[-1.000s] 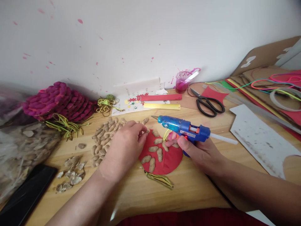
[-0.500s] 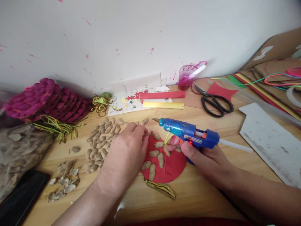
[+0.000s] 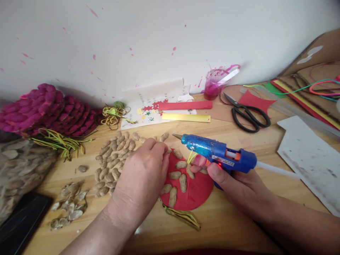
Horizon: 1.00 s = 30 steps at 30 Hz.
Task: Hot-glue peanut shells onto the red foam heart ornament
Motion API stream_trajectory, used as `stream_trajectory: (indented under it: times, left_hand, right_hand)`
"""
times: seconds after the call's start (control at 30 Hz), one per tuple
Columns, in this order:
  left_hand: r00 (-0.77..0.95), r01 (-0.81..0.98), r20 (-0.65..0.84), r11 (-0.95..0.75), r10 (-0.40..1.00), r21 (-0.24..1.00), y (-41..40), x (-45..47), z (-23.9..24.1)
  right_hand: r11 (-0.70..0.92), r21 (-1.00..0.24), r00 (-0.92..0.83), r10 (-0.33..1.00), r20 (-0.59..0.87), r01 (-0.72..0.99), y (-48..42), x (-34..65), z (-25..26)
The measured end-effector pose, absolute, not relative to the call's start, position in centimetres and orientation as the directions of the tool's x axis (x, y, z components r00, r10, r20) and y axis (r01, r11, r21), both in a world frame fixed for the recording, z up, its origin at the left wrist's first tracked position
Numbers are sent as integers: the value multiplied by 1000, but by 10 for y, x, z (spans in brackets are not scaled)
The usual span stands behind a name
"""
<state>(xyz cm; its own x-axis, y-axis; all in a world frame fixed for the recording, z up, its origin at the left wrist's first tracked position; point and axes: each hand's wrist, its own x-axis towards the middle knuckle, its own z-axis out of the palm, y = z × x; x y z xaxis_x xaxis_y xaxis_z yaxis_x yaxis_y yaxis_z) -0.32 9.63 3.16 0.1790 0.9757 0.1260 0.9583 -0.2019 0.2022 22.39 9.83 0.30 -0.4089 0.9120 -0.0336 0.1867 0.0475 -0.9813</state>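
Observation:
My right hand is wrapped round the grip of a blue hot glue gun. Its nozzle points left, its small red light is lit, and a white glue stick sticks out of the back. My left hand is closed in a pinch at the left edge of a red disc, with the end of a peanut showing at its fingertips. Several peanuts lie on the disc. A yellow loop rises from it, and a green-and-yellow tassel hangs at its near edge.
Loose peanuts and broken shells lie left. Further left are a peanut bag, a black phone-like object and magenta discs. Behind are paper strips, a cup and scissors; white board lies right.
The camera view has shifted slightly, so the table things sit a little differently in the picture. Both hands keep nearly the same pose, and the glue gun stays in my right hand.

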Motion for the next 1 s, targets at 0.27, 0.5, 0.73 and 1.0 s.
stream_trajectory:
  times: [0.27,0.5,0.73,1.0]
  left_hand:
    - [172,945,143,-205,975,256,97,-8,31]
    - [135,877,145,-186,980,443,102,-24,30]
    - [121,885,171,-184,978,427,101,-20,28]
    - [168,895,202,-235,965,379,101,-15,25]
  right_hand:
    - [41,-980,-414,909,-44,194,98,226,1]
    - [54,-973,-410,911,-44,225,98,227,3]
    - [62,-983,-431,902,-19,174,101,223,5]
    - [27,-990,-445,895,-39,141,100,223,5]
